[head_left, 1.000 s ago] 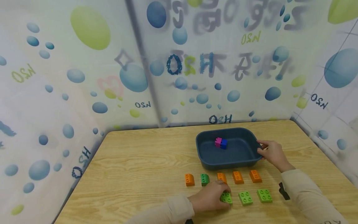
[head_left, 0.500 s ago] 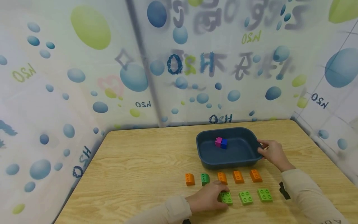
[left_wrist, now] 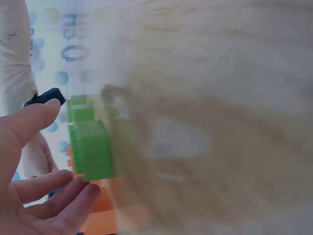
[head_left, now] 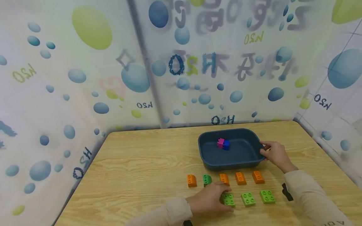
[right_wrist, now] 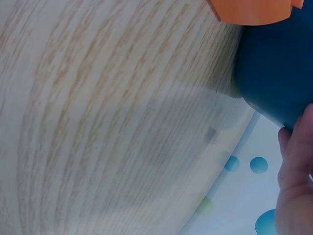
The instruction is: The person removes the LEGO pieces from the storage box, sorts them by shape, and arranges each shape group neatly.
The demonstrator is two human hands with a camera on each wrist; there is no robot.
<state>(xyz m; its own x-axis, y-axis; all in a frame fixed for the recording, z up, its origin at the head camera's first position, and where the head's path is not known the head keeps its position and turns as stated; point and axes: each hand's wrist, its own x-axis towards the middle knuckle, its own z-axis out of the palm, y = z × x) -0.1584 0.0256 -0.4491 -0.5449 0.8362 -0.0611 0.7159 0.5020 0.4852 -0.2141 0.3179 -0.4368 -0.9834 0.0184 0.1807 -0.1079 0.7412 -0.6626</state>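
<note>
Two hands are working: left hand (head_left: pixel 209 198) is pinching the green brick (head_left: pixel 228 199) loosely — slippage likely; right hand (head_left: pixel 275 154) is gripping the bin (head_left: pixel 229 161) rim at 3 o'clock — tipping possible.

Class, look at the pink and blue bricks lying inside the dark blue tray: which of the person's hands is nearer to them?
Right. The right hand grips the blue tray at its right rim, beside the pink and blue bricks. The left hand is nearer the camera, on a green brick.
</note>
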